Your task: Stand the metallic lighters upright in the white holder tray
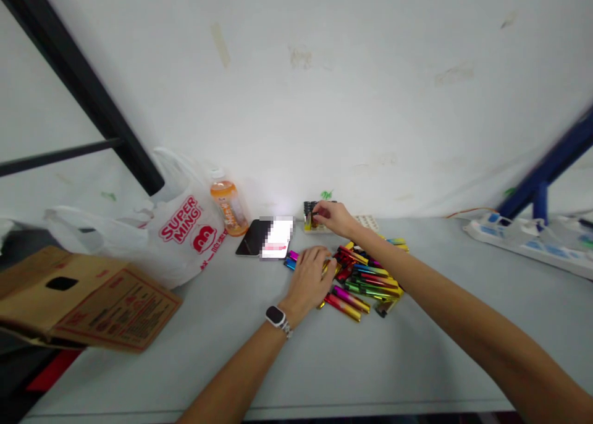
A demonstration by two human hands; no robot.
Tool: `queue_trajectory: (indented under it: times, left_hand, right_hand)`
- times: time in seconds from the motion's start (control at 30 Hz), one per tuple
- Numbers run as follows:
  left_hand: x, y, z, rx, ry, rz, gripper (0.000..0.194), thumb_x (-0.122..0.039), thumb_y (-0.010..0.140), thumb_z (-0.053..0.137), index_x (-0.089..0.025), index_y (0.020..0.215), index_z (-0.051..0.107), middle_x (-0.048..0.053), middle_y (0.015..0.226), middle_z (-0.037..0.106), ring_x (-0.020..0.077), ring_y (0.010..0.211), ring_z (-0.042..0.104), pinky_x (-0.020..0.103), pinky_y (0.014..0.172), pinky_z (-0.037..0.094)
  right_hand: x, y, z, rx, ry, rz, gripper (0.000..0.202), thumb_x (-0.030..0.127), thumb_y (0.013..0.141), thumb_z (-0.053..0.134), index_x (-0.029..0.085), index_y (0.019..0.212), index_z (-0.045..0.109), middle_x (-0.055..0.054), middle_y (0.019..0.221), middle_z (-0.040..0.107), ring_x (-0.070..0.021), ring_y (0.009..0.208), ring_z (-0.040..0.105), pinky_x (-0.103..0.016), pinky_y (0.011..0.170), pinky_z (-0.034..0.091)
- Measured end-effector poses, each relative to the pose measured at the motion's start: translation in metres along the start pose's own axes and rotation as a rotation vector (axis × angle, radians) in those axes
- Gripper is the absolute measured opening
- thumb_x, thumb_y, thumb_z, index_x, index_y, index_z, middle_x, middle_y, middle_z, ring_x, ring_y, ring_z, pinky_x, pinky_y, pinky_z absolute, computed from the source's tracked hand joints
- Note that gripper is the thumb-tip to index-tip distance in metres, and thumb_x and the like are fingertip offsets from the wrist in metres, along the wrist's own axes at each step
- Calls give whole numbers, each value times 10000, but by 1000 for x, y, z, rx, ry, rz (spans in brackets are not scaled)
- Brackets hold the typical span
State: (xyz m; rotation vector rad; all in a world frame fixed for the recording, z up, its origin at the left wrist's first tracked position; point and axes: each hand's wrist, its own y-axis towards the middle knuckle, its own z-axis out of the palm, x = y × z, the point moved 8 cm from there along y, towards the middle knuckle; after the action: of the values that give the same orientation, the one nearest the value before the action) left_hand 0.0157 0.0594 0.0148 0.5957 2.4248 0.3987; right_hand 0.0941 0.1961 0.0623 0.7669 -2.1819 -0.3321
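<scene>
1. The table is pale grey and runs under both forearms to a white wall beyond the hands.
2. A white plastic bag with red print slumps well to the left of the left hand, and a brown cardboard box lies nearer still on that side, tilted.
3. A white power strip lies far to the right of the right hand, near the wall.
4. The pile of pens, metallic in red, green, gold and magenta, lies between the two hands, touching the left hand's fingers and passing under the right wrist.
5. A phone lies just beyond the left hand, with a lit, blurred screen beside it.
6. An orange bottle stands upright left of the phone, against the bag.
7. The right hand reaches forward, arm stretched out, fingers pinched on a dark piece at a small tray by the wall.
8. The left hand rests palm down, fingers curled loosely over the pile's near-left edge; whether it grips a pen I cannot tell. A watch sits on that wrist.
</scene>
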Motion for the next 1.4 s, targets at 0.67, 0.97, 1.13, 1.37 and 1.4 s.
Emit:
queue_trajectory:
  times: [0.67,0.97,1.13,1.37,1.4]
  left_hand:
    - [4,8,12,26,152,-52,346,-427,986,375,-195,1125,590,122,1325,579,266,1286,480,578,1162,185]
    - [5,31,16,19,-5,54,326,-386,999,345,-187,1091,586,95,1133,620,237,1136,542,459,1071,381]
    - [9,43,12,-10,-178,65,300,-325,1008,297,-193,993,566,88,1062,605,212,1066,550,404,1005,449]
    - [24,48,17,-46,-163,-1,322,-318,1008,255,-194,1019,552,95,1074,613,220,1065,550,444,1031,414]
    - [25,49,19,-49,-180,-4,335,-327,1009,248,-192,1029,554,100,1084,615,219,1073,551,440,1038,410]
  right_hand:
    - [-3,6,-3,33,-188,-61,185,150,879,577,145,998,718,-73,936,670,-168,835,612,-292,822,464]
    - [-1,-15,5,15,-442,-57,385,260,970,466,212,1319,622,-117,1095,533,-204,914,596,-327,859,469]
    - [3,-24,-3,9,-339,-40,438,243,974,442,186,1404,503,-110,1107,529,-195,921,593,-329,887,462]
    - [8,-63,-20,-79,-300,39,197,189,906,478,173,1027,632,-75,1005,598,-201,914,586,-338,873,417]
    - [8,-70,-20,-75,-325,59,174,202,901,493,181,989,641,-73,990,610,-213,938,583,-352,882,400]
